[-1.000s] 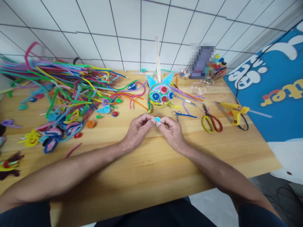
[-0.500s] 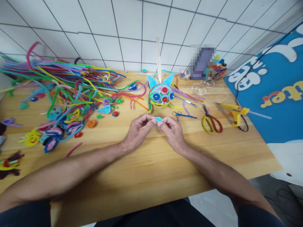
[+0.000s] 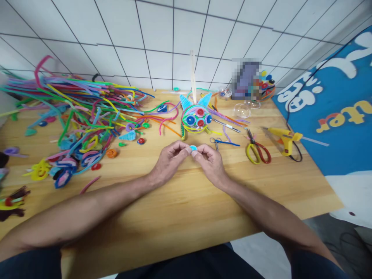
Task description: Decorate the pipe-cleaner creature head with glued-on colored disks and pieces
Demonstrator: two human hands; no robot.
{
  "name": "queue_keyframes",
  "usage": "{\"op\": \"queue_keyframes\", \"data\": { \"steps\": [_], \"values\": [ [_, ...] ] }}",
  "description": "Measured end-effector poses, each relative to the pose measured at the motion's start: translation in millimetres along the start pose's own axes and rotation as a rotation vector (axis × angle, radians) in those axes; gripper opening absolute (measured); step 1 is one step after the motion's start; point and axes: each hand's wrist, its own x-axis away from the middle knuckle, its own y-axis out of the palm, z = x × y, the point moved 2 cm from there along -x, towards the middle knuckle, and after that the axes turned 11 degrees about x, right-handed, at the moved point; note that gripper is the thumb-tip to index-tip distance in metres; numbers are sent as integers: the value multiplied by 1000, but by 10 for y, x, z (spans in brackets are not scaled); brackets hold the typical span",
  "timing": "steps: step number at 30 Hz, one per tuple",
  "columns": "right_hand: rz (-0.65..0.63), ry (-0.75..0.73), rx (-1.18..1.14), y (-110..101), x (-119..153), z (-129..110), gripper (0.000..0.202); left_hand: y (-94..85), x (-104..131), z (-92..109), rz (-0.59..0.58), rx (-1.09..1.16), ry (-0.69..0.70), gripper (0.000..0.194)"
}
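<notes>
Between the fingertips of both hands is a small light-blue coil of pipe cleaner (image 3: pixel 193 148), partly covered by the fingers. My left hand (image 3: pixel 172 159) pinches its left side with thumb and forefinger. On the other side, my right hand (image 3: pixel 209 160) closes thumb and forefinger on it. Just beyond the hands stands a round pipe-cleaner figure (image 3: pixel 195 120) with blue pointed ears and red and blue discs, a pale stick rising behind it. A small pair of thin metal scissors (image 3: pixel 216 142) and a dark blue pipe cleaner (image 3: pixel 229 143) lie near the right hand.
A big heap of coloured pipe cleaners (image 3: pixel 87 93) covers the table's left back. Twisted pieces, including an orange coil (image 3: pixel 111 153), lie nearer. To the right are red-and-yellow scissors (image 3: pixel 258 149), a yellow glue gun (image 3: pixel 286 140) with a cord and clear plastic balls (image 3: pixel 242 111). A tiled wall (image 3: pixel 157 35) stands behind.
The view has shifted slightly. Both hands keep their pinch on the light-blue coil, which looks turned a little between the fingertips. Nothing on the table has moved.
</notes>
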Motion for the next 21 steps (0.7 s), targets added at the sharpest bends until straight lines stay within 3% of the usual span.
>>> {"op": "queue_keyframes", "data": {
  "steps": [13, 21],
  "values": [
    [-18, -35, 76, -29, 16, -28, 24, 14, 7, 17, 14, 32, -43, 24],
    [-72, 72, -70, 24, 18, 28, 33, -9, -30, -21, 25, 57, -70, 28]
  ]
}}
